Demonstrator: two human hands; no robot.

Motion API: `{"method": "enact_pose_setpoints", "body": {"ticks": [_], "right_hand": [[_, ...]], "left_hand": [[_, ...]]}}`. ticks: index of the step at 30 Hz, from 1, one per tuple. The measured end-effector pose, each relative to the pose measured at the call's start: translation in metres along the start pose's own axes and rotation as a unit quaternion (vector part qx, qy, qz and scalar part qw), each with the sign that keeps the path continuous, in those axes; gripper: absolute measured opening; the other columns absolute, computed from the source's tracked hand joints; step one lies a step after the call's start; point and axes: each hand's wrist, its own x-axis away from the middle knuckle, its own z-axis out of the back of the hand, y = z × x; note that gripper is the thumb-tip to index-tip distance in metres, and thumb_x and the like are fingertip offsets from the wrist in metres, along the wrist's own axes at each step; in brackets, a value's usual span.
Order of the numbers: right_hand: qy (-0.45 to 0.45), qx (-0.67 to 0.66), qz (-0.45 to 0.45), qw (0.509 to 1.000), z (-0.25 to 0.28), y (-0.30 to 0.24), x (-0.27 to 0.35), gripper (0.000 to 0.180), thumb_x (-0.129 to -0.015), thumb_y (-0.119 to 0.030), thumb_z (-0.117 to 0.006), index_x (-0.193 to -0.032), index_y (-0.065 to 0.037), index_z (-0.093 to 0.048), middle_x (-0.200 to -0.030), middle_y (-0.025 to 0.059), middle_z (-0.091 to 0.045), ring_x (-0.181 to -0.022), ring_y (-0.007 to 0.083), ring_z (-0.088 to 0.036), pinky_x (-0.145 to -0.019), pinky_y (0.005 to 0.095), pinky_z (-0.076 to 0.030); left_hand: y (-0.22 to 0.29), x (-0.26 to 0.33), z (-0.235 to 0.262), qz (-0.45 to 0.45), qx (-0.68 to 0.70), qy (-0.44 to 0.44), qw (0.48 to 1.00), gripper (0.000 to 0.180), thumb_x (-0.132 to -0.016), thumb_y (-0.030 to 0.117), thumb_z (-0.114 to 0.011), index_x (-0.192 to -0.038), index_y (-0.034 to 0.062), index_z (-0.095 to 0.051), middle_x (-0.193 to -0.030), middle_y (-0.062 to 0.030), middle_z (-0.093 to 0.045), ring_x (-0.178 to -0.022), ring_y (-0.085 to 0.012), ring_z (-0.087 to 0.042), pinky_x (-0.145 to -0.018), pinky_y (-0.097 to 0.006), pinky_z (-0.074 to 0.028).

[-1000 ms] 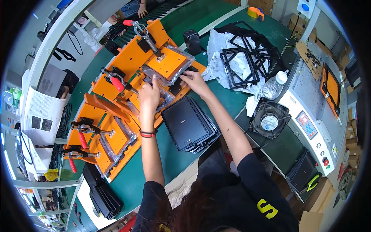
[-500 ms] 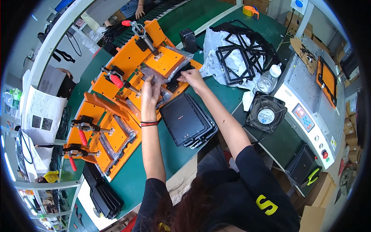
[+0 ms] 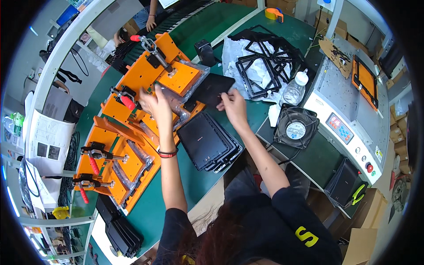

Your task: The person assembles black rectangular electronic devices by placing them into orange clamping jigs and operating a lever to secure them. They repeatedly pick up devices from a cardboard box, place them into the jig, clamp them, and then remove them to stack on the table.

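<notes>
My right hand [image 3: 234, 107] pinches the near right edge of a flat black panel [image 3: 213, 89]. That panel sticks out to the right of the upper orange clamping jig [image 3: 141, 73], beside its clear-film-edged orange plate [image 3: 179, 78]. Over the jig's lower plate, my left hand [image 3: 157, 106] is slightly blurred, its thumb and fingers apart with nothing seen in them. The nearest thing to it is a toggle clamp with a red handle [image 3: 128, 102]. Just below both hands lies a stack of black rectangular panels [image 3: 205, 141] on the green table.
A second orange jig [image 3: 128, 165] with red-handled clamps stands lower left. Black frames [image 3: 258, 75] lie on white cloth, near a clear bottle [image 3: 293, 92] and a fan [image 3: 296, 128]. A white machine [image 3: 344, 128] fills the right side. More black panels [image 3: 123, 232] sit lower left.
The black panel has come out from the jig toward the right, held in my right hand. My left hand has moved left, away from the film to near the red-handled clamp. The view has shifted slightly.
</notes>
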Motion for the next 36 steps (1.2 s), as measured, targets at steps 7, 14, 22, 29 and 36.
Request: {"method": "enact_pose_setpoints", "body": {"ticks": [7,14,22,29,36], "right_hand": [[0.018,0.116,0.115,0.986,0.025,-0.076,0.042,0.015,-0.086,-0.006,-0.06,-0.082,0.003,-0.049,-0.059,0.0079,-0.059,-0.049,0.0113,-0.061,-0.043,0.0226,-0.047],[-0.001,0.051,0.111,0.992,0.044,-0.117,0.057,0.013,-0.088,-0.004,-0.059,-0.086,0.004,-0.048,-0.064,0.0055,-0.057,-0.051,0.0082,-0.058,-0.044,0.0205,-0.046],[-0.072,-0.022,0.119,0.99,0.046,-0.144,0.083,0.014,-0.091,-0.007,-0.056,-0.088,0.003,-0.047,-0.07,0.0049,-0.053,-0.055,0.0091,-0.058,-0.047,0.0203,-0.045],[-0.218,-0.041,0.041,0.974,0.029,-0.133,0.143,0.012,-0.092,-0.007,-0.055,-0.089,0.001,-0.047,-0.071,0.0046,-0.054,-0.057,0.0091,-0.059,-0.049,0.0209,-0.046],[-0.384,0.035,-0.028,0.922,-0.005,-0.047,0.264,0.012,-0.092,-0.006,-0.052,-0.093,0.002,-0.043,-0.064,0.0106,-0.058,-0.054,0.0171,-0.063,-0.049,0.0275,-0.052]], "left_hand": [[0.066,-0.167,-0.052,0.166,0.206,-0.084,0.961,0.064,-0.097,0.047,-0.025,-0.123,-0.008,-0.042,-0.12,-0.0305,-0.052,-0.112,-0.0389,-0.052,-0.096,-0.042,-0.039],[0.123,-0.154,0.008,-0.38,0.247,-0.14,0.88,0.049,-0.098,0.035,-0.025,-0.103,0.0025,-0.061,-0.095,-0.0183,-0.068,-0.091,-0.0317,-0.065,-0.082,-0.043,-0.049],[0.085,-0.088,-0.02,-0.456,-0.087,-0.284,0.839,0.044,-0.097,0.036,-0.037,-0.13,0.0089,-0.047,-0.113,-0.022,-0.06,-0.117,-0.0324,-0.051,-0.103,-0.041,-0.034],[0.046,0.041,0.14,0.183,0.347,-0.478,0.786,0.081,-0.094,0.062,-0.017,-0.141,-0.0032,-0.026,-0.138,-0.0192,-0.04,-0.129,-0.027,-0.038,-0.11,-0.036,-0.024],[-0.065,0.095,0.256,0.235,0.188,-0.358,0.884,0.078,-0.095,0.059,-0.016,-0.138,-0.0041,-0.033,-0.119,-0.0192,-0.056,-0.115,-0.0284,-0.051,-0.105,-0.038,-0.032]]}}
